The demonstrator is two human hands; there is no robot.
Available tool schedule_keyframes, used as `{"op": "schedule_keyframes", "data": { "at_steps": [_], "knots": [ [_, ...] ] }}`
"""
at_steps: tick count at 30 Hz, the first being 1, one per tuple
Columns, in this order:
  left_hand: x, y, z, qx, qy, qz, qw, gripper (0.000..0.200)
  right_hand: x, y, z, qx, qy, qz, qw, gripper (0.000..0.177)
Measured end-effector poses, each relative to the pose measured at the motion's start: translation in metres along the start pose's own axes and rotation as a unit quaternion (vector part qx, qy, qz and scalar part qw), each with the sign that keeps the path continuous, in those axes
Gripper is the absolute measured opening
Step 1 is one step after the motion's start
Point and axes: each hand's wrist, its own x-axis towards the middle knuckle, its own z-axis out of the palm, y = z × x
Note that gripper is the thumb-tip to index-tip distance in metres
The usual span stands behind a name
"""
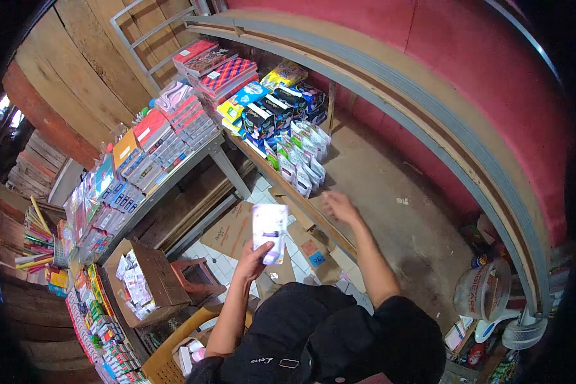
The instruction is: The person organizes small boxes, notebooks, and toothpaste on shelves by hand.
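My left hand (256, 261) is closed round the lower part of a white and purple packet (270, 230), held upright in front of my body. To its right, my right hand (339, 207) reaches over the brown shelf surface (390, 211), fingers apart and holding nothing. Just beyond it, several white and green pouches (301, 157) stand in rows. Black and blue packs (269, 115) are stacked behind the pouches.
Notebook stacks (166, 137) line the table at the left. An open cardboard box (146, 281) with white packets sits below them, beside a red stool (197, 280). A wooden edge (294, 192) bounds the shelf. A fan (523, 331) is at lower right.
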Motion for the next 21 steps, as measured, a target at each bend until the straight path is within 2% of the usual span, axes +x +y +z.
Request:
{"op": "schedule_keyframes", "data": {
  "at_steps": [2, 5, 8, 12, 14, 17, 20, 21],
  "knots": [
    [0.020, -0.004, 0.014, 0.061, -0.059, 0.011, 0.996, 0.041, -0.025, 0.008, 0.010, 0.151, -0.152, 0.002, 0.977, 0.039],
    [0.044, -0.013, 0.040, 0.172, -0.079, 0.005, 0.982, 0.034, -0.055, 0.016, 0.023, 0.189, -0.215, -0.001, 0.958, 0.040],
    [0.061, -0.027, 0.054, 0.248, -0.095, 0.011, 0.964, 0.033, -0.079, 0.005, 0.020, 0.111, -0.168, -0.040, 0.979, 0.036],
    [0.065, -0.029, 0.074, 0.252, -0.114, 0.022, 0.961, 0.032, -0.087, 0.007, -0.001, 0.162, -0.143, -0.016, 0.976, 0.033],
    [0.067, -0.035, 0.074, 0.247, -0.125, 0.023, 0.961, 0.032, -0.085, 0.009, -0.015, 0.201, -0.112, -0.040, 0.972, 0.034],
    [0.067, -0.044, 0.060, 0.211, -0.122, -0.003, 0.970, 0.031, -0.063, 0.020, -0.042, 0.249, -0.057, -0.074, 0.964, 0.033],
    [0.059, -0.050, 0.038, 0.213, -0.086, -0.004, 0.973, 0.027, -0.049, 0.004, -0.060, 0.207, 0.017, -0.141, 0.968, 0.033],
    [0.054, -0.053, 0.030, 0.218, -0.065, -0.001, 0.974, 0.027, -0.038, 0.005, -0.065, 0.216, 0.044, -0.131, 0.967, 0.033]
  ]
}}
